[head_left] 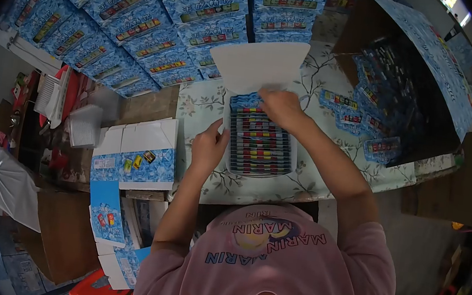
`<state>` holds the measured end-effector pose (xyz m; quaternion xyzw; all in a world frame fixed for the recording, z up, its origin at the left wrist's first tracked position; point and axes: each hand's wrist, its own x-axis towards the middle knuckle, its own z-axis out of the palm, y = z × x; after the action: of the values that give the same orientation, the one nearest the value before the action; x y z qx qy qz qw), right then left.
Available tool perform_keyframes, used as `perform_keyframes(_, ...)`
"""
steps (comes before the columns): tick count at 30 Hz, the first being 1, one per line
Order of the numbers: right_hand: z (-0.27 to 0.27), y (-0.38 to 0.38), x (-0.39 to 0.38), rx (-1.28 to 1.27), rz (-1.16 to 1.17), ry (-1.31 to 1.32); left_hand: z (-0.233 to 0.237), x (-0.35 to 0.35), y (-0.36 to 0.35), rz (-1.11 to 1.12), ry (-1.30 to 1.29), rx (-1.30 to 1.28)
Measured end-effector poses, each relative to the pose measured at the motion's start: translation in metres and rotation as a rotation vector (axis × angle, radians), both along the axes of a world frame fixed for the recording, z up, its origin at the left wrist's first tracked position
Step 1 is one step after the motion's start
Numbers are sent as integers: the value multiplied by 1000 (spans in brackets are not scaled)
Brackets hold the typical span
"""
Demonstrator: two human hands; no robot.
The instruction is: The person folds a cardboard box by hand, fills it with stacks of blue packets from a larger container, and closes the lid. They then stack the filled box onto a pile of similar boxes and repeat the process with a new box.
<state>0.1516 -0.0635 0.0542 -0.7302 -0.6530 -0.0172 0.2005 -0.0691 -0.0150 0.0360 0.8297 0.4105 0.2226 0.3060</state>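
Note:
A white-lined display box point(228, 146) stands on the table in front of me, its white lid point(260, 66) raised at the far side. Rows of flat packets point(259, 144) with dark blue, red and yellow edges fill it, and lighter blue ones point(245, 100) lie at the far end. My right hand point(280, 109) reaches over that far end with its fingers curled down together; what they pinch is hidden. Beside the box's left wall is my left hand point(210, 144), thumb and forefinger apart, holding nothing I can see.
A big tipped carton point(447, 78) on the right spills blue packets point(340, 104) onto the flowered tablecloth point(206, 106). Stacked blue boxes point(204, 16) rise along the back. Flattened box blanks point(149, 167) lie to the left, above a red stool point(94, 291).

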Motion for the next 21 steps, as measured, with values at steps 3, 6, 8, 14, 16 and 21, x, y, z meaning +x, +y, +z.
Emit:
perform_keyframes(3,4,7,-2,-54,98,-116,0,-3,3,23,16,-34)
perform_keyframes(6,48,-41,0,307,-4,295,-4,-5,3,14,-26,-46)
perform_keyframes(8,68,-79,14,346,-155,418,-4,0,9,9,-2,46)
perform_keyframes(14,60,-129,35,129,-444,192,4,27,9,-43,125,30)
perform_keyframes(16,30,-120,20,-97,-323,237,5,25,7,-60,152,38)
perform_keyframes(21,-2,-110,-3,-145,-140,269,17,-2,-4,-145,179,205)
